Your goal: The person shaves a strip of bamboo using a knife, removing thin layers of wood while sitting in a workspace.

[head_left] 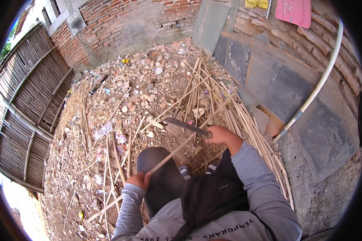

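My left hand [138, 180] is closed around a long pale bamboo strip [171, 155] just beside my left knee. The strip slants from the lower left, over that knee, toward the upper right. In my closed right hand [220, 135] is a machete [183, 123], its dark blade pointing left and slightly away from me. The blade crosses the strip near its handle end; I cannot tell whether its edge touches the bamboo. Most of the handle is hidden by my fingers.
Long bamboo strips [245, 120] lie piled to the right, with a smaller bundle [84, 124] at left. Broken brick and litter [145, 84] cover the ground. Grey sheets [277, 80] and a pale pole [321, 82] lean on the brick wall. A bamboo fence [28, 100] stands left.
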{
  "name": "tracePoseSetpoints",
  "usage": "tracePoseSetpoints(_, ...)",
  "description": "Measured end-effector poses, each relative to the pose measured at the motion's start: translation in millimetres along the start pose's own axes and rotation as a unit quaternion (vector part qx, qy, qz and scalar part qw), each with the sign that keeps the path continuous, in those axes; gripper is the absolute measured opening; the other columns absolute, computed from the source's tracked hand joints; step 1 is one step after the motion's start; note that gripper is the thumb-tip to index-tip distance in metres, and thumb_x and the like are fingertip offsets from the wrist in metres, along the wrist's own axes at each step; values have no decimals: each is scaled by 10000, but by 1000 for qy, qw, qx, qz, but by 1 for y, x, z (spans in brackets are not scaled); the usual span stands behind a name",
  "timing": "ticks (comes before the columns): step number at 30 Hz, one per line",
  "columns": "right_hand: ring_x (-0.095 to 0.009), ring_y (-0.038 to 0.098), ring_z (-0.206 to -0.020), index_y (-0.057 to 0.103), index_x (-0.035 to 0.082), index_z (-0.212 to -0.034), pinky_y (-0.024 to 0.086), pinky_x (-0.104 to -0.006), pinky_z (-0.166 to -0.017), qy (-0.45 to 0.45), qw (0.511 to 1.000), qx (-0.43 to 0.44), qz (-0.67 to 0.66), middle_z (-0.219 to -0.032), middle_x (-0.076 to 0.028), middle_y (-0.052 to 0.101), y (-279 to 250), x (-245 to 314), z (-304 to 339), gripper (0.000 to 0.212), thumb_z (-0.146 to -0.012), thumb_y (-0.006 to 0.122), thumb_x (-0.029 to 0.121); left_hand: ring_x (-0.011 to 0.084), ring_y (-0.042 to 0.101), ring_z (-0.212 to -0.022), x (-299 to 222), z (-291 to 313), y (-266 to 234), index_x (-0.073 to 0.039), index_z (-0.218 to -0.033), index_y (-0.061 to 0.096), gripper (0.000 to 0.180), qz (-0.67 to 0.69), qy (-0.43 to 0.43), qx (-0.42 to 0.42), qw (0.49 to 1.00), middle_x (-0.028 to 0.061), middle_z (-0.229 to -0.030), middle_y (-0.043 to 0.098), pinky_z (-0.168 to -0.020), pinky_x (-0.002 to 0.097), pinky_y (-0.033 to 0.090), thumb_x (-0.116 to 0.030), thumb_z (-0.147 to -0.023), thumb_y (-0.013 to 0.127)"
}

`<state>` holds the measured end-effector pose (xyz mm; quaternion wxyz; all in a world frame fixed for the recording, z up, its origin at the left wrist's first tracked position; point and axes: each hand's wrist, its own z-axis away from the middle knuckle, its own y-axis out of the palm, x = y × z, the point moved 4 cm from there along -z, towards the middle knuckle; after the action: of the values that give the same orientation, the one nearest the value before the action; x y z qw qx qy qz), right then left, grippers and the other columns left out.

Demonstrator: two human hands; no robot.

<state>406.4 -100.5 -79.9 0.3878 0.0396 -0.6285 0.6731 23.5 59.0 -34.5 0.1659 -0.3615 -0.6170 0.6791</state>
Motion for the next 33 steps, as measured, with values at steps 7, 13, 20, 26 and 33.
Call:
tracePoseSetpoints(7,-361,654,-881,661,64,-965,504,-445,-765,5,1000,8,-1,-895,-175,677,-1,0,0,396,-739,777,368,463,606,-662,2,-1,2,-41,-685,579,473,6,12,-8,1000,242,-650,603,-608,538,475,-449,-924,558)
tracePoseSetpoints(13,-355,652,-903,662,70,-980,501,-442,-776,-4,1000,5,-6,-915,-168,678,4,-6,-5,399,-740,777,367,462,598,-629,6,-1,7,-49,-683,573,466,3,19,-18,1000,236,-618,588,-574,537,469,-450,-921,565)
tracePoseSetpoints(20,-335,664,-822,668,64,-1007,501,-431,-726,-24,1000,-6,-1,-829,-170,671,5,-7,-5,409,-737,782,349,459,600,-625,4,-2,5,-50,-680,567,463,10,15,-11,1000,237,-619,589,-564,535,466,-446,-921,566)
tracePoseSetpoints(26,-335,666,-833,654,63,-1044,502,-437,-735,-16,1000,2,4,-842,-177,673,2,-2,-2,430,-749,775,351,461,602,-645,-2,-1,0,-50,-689,574,451,6,-1,-2,1000,240,-635,595,-580,531,470,-435,-924,560)
tracePoseSetpoints(33,-355,654,-913,654,69,-1043,498,-445,-790,3,1000,24,-16,-918,-183,673,1,-1,-1,450,-746,771,385,460,603,-651,1,-2,3,-50,-699,578,440,7,1,0,1000,239,-639,596,-586,527,471,-426,-928,553)
